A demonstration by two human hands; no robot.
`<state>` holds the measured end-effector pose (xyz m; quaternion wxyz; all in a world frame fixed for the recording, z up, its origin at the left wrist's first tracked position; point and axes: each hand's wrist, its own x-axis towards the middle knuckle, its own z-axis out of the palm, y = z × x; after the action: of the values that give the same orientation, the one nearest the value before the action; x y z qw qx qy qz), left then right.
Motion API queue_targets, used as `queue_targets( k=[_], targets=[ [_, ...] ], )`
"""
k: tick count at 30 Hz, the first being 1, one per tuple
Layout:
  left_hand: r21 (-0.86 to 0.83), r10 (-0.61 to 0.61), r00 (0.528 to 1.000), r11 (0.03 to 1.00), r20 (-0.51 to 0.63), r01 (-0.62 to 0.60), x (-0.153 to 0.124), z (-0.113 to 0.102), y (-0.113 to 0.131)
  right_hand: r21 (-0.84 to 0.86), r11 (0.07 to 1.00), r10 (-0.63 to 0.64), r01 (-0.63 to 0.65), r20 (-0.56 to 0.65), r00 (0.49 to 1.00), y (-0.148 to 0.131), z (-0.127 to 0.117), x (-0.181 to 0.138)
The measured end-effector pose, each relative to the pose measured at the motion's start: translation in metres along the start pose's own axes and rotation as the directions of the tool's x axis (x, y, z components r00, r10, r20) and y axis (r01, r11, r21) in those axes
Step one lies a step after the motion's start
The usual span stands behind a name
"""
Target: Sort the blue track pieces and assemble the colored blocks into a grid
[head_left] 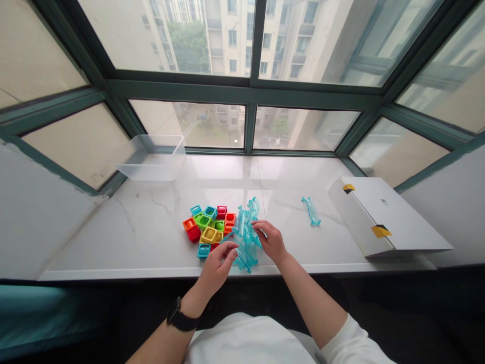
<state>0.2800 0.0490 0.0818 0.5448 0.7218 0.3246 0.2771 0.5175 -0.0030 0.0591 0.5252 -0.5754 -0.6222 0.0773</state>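
Observation:
A pile of translucent light-blue plastic pieces [248, 246], long and curved with notched ends, lies on the white ledge in front of me. My right hand [272, 241] is at the pile's right side, its fingertips closed on the edge of a blue piece. At the lower left of the pile is my left hand [220, 264], thumb and forefinger a little apart beside the blue pieces. Close on the left sits a cluster of small colored plastic blocks [209, 234] in red, orange, yellow, green and blue. One separate curved blue piece [311, 211] lies farther right.
A clear plastic bin [155, 169] stands at the back left by the window. On the right is a white box [390, 217] with yellow-and-black tape tabs. The marble-patterned ledge [113, 242] ends at a front edge near my wrists. Green-framed windows surround it.

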Motion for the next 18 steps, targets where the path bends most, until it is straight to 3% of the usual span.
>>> queue_targets(
  k=[6, 10, 13, 18],
  targets=[
    [-0.221, -0.113, 0.993, 0.968, 0.021, 0.115, 0.017, 0.007, 0.0, -0.047, 0.969, -0.234, 0.243, 0.151, 0.961, -0.037, -0.015, 0.004],
    [-0.2, -0.18, 0.982, 0.961, 0.06, 0.188, 0.03, 0.01, 0.007, -0.051, 0.939, -0.321, 0.34, 0.22, 0.921, -0.05, -0.017, 0.004],
    [-0.174, -0.173, 0.984, 0.968, 0.047, 0.179, 0.035, 0.012, 0.013, -0.051, 0.957, -0.27, 0.285, 0.197, 0.942, -0.055, -0.017, 0.0],
    [-0.185, -0.118, 0.993, 0.976, 0.015, 0.118, 0.036, 0.012, 0.022, 0.011, 1.0, -0.022, 0.021, 0.033, 0.999, -0.064, -0.012, -0.009]
  ],
)
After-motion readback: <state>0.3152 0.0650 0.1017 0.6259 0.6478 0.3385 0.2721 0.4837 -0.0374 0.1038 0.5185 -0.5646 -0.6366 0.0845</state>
